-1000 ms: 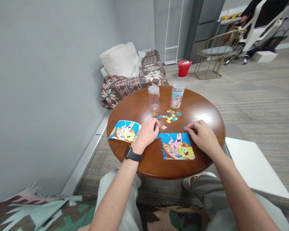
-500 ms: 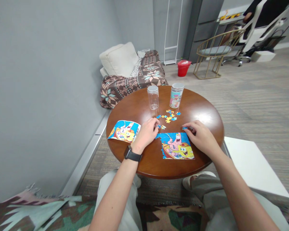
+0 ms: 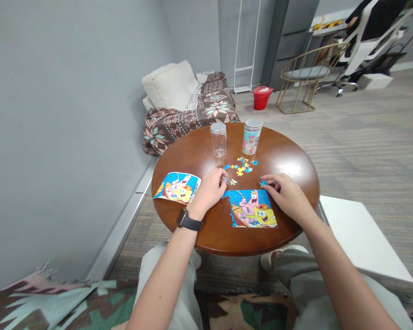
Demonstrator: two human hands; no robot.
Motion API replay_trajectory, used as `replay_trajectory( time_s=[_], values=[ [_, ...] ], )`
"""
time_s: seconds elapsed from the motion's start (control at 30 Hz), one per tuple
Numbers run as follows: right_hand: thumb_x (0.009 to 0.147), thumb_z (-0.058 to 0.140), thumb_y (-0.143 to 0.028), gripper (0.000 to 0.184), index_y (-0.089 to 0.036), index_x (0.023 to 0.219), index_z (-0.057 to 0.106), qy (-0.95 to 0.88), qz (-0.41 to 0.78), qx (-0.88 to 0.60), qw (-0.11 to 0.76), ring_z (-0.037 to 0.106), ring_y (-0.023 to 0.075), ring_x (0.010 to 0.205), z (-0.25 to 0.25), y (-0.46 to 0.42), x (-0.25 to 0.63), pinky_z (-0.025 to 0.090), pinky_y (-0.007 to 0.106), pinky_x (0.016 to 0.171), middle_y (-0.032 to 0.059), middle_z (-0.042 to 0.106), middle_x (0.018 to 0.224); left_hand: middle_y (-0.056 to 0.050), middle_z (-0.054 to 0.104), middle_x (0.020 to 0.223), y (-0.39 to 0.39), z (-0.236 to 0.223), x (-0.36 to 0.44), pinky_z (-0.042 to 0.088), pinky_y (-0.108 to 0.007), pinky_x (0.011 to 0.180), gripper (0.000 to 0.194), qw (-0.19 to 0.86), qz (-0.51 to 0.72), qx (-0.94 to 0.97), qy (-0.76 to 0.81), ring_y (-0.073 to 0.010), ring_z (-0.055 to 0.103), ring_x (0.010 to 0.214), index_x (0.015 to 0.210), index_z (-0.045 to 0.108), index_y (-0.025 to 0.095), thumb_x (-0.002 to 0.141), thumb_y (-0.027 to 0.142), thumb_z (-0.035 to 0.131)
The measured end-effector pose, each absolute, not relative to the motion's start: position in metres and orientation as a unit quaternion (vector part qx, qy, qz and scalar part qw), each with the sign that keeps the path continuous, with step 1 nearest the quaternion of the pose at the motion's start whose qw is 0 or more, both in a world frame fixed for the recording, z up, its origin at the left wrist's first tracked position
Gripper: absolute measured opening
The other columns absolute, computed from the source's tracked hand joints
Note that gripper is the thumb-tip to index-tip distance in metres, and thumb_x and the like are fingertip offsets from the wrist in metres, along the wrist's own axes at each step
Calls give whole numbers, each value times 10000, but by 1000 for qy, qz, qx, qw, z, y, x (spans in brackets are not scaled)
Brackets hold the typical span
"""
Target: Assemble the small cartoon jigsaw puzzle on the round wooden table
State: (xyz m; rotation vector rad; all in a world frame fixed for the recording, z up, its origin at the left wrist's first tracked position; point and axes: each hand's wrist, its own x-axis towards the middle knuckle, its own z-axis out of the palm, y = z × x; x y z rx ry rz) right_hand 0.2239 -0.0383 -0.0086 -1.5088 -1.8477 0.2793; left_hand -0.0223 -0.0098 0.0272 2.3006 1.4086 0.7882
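Between the fingertips of my right hand (image 3: 285, 190) is a blue puzzle piece (image 3: 263, 183), just above the upper right corner of a joined jigsaw puzzle (image 3: 253, 209). The puzzle shows a pink and a yellow cartoon figure in a boat. My left hand (image 3: 211, 185) is curled at the puzzle's upper left, its fingers closed on a small puzzle piece (image 3: 226, 180) that is partly hidden. Close to those fingers lies a pale loose piece (image 3: 233, 182). Several loose yellow and blue pieces (image 3: 241, 171) are scattered beyond the puzzle. A curled picture sheet (image 3: 179, 187) rests left of my left hand.
At the back of the round wooden table (image 3: 189, 151) stand a clear lidded jar (image 3: 219, 141) and a jar with a cartoon label (image 3: 251, 138). Past the table are a covered sofa (image 3: 206, 103), a red bin (image 3: 261, 98) and a gold chair (image 3: 306, 73). A person (image 3: 354, 20) sits farther back.
My right hand has shifted slightly left, turning the blue piece in its fingertips. My left hand stays nearly in place, with the piece in its fingers tilting a little.
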Motion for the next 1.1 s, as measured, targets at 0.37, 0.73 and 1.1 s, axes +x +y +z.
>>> replay_trajectory(
  time_s=[0.37,0.73,1.1],
  values=[
    [910,489,-303,252,-218,1042,686,-731,86,-583,343,636,218,782,-11,-39,225,510,358,733,74,606,902,-48,654,999,-11,28,-23,495,-342,903,194,169,254,813,496,-185,620,922,994,598,203,863,89,510],
    [917,474,-289,281,-237,1078,698,-742,90,-578,327,627,226,803,-9,-40,225,507,380,747,81,615,935,-56,646,1051,-10,27,-24,487,-350,941,189,151,239,825,490,-202,619,1002,1013,608,204,876,109,520],
    [934,470,-288,316,-236,1119,721,-744,78,-586,311,636,241,896,-11,-39,225,505,379,793,91,625,976,-53,666,1087,-11,29,-24,463,-352,982,197,152,235,824,492,-204,606,1062,1023,630,201,884,106,528]
  ],
)
